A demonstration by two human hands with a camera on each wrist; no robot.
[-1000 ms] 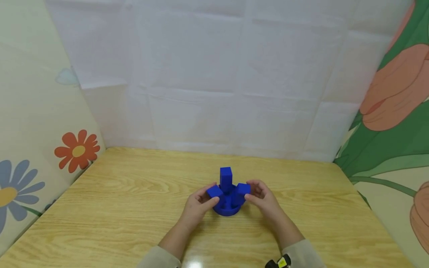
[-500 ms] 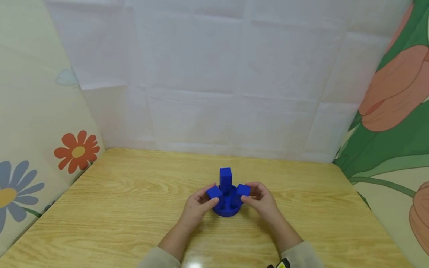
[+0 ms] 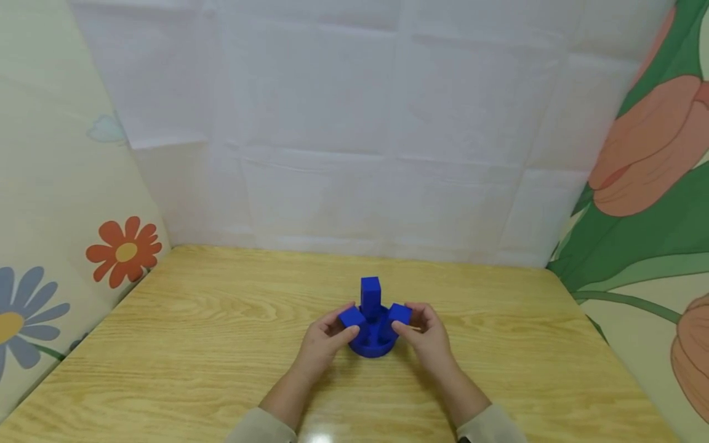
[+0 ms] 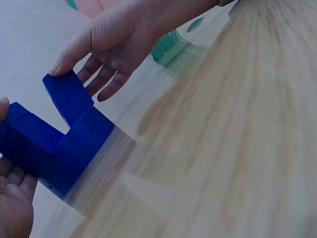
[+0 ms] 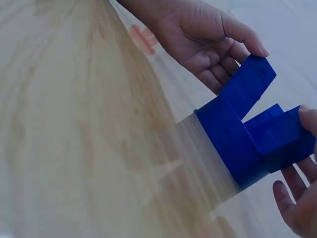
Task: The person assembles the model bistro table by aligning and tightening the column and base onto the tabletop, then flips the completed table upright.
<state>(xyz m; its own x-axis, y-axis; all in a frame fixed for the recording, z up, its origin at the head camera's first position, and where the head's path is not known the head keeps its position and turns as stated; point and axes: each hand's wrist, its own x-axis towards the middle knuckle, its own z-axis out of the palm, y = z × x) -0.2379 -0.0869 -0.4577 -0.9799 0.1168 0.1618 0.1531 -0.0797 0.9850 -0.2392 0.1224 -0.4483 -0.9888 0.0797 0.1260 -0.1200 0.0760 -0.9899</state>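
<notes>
A blue round base (image 3: 372, 351) sits on the table, with three blue blocks rising from its rim. The left block (image 3: 352, 317) leans outward between the thumb and fingers of my left hand (image 3: 321, 344). Opposite it, my right hand (image 3: 433, 341) pinches the right block (image 3: 400, 314), thumb on its near side and fingers behind. The back block (image 3: 370, 294) stands upright, untouched. In the right wrist view the left thumb presses the top end of the left block (image 5: 250, 82). Both outer blocks splay away from the base wall (image 5: 230, 141).
The wood-grain table (image 3: 221, 332) extends around the base. A creased white sheet (image 3: 354, 135) hangs behind the table's far edge. Flower-printed walls (image 3: 55, 203) flank it on both sides.
My right hand has shifted slightly left, its thumb sliding inward across the near side of the right block. My left hand keeps its hold, and the base stays in place.
</notes>
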